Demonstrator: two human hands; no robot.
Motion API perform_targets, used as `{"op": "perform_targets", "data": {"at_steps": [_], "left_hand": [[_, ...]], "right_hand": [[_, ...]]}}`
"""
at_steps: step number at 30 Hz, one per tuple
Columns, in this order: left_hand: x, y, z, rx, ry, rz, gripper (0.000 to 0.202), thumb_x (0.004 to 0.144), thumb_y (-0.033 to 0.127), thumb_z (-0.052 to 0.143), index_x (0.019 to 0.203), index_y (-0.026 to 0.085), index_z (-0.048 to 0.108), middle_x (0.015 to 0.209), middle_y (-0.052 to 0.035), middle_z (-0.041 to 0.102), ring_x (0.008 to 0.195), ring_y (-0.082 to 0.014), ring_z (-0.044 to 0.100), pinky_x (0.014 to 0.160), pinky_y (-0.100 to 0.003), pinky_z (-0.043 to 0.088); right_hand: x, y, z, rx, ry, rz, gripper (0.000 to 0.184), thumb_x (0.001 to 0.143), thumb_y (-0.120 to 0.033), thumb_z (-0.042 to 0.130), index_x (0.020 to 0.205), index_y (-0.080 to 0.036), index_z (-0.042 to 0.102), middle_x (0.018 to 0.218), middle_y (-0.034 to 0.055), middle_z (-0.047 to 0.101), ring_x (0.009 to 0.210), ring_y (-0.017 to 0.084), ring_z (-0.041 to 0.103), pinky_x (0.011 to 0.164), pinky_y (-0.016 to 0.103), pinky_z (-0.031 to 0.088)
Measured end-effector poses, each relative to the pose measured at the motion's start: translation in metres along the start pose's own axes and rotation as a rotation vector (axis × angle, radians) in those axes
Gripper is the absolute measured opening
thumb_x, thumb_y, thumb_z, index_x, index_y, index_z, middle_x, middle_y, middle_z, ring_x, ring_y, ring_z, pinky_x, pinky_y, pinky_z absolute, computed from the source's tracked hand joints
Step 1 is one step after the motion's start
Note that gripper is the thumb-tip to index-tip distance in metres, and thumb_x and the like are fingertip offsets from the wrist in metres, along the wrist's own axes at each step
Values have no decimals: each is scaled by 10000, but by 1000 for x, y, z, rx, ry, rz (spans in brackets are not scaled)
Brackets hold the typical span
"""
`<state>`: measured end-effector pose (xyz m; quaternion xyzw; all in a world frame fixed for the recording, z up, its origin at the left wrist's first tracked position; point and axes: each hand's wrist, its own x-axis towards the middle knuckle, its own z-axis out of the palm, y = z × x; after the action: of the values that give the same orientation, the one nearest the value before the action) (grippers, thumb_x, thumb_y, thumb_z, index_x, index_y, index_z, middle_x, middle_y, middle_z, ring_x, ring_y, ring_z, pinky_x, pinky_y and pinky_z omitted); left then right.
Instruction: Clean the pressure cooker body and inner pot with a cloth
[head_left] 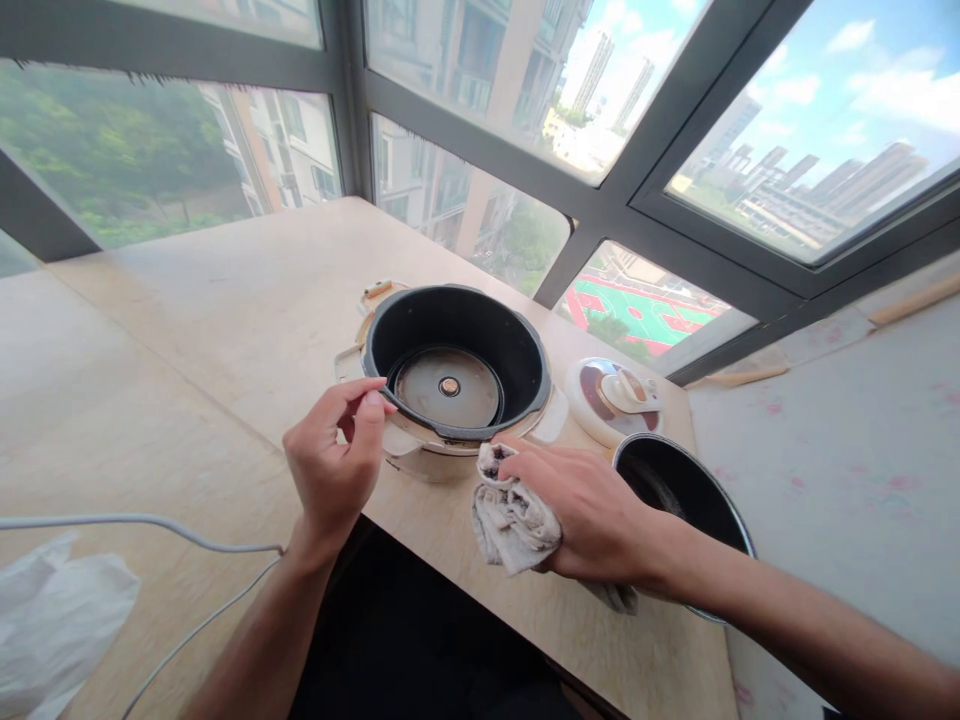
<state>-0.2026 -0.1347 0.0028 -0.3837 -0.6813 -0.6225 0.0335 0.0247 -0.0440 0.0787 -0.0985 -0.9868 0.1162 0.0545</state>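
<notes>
An open rice cooker body [457, 365] sits on the wooden counter, its black cavity bare with a round heating plate [448, 388] at the bottom. My left hand [335, 462] pinches the cooker's near left rim with thumb and fingers. My right hand [581, 505] is closed on a soiled, crumpled grey cloth [511, 520], held against the cooker's near right rim. The dark inner pot [686, 495] stands to the right, partly hidden by my right forearm. The white lid [613, 398] lies between cooker and pot.
A wooden counter [225, 320] runs along large windows with dark frames. A white power cord [172, 530] trails across the left side. A white plastic bag [52, 610] lies at the lower left. A pale surface with pink marks [847, 470] lies on the right.
</notes>
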Motion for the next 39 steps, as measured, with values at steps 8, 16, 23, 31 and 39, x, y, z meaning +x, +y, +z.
{"op": "perform_targets", "data": {"at_steps": [8,16,23,31,39], "left_hand": [[-1,-2,0,1,-10,34,167,931,209,599,1024,166,731,781,-10,722,665,-112,638,594,-227,469],[-2,-5,-2,-38,-28,44,165,932,194,602,1033,162,728,805,-12,727,702,-115,660,640,-223,496],[-1,-7,-4,-56,-42,47,158,932,184,599,1023,159,726,803,-9,727,714,-114,663,659,-215,503],[-1,-6,-3,-85,-32,38,151,929,171,604,1017,158,726,799,-6,728,715,-106,666,664,-205,511],[-3,-8,-2,-132,-44,-15,157,937,208,607,1033,168,725,834,-14,724,756,-123,675,709,-237,528]], "right_hand": [[6,-9,13,-342,250,-143,161,947,-108,460,918,-114,618,1061,169,716,742,214,634,624,339,424],[20,-32,28,-239,271,-117,200,976,-124,462,1024,-71,650,1201,168,707,808,229,661,629,347,455],[17,-36,26,-178,278,-141,170,980,-145,483,1083,-78,601,1338,184,639,887,248,676,685,362,497],[-15,-16,12,-117,354,-93,250,914,-135,534,1162,-106,543,1293,196,657,1077,285,681,866,380,534],[-46,8,-15,-235,427,37,202,901,-140,514,1101,-153,537,1101,155,723,942,213,725,783,299,544]]}}
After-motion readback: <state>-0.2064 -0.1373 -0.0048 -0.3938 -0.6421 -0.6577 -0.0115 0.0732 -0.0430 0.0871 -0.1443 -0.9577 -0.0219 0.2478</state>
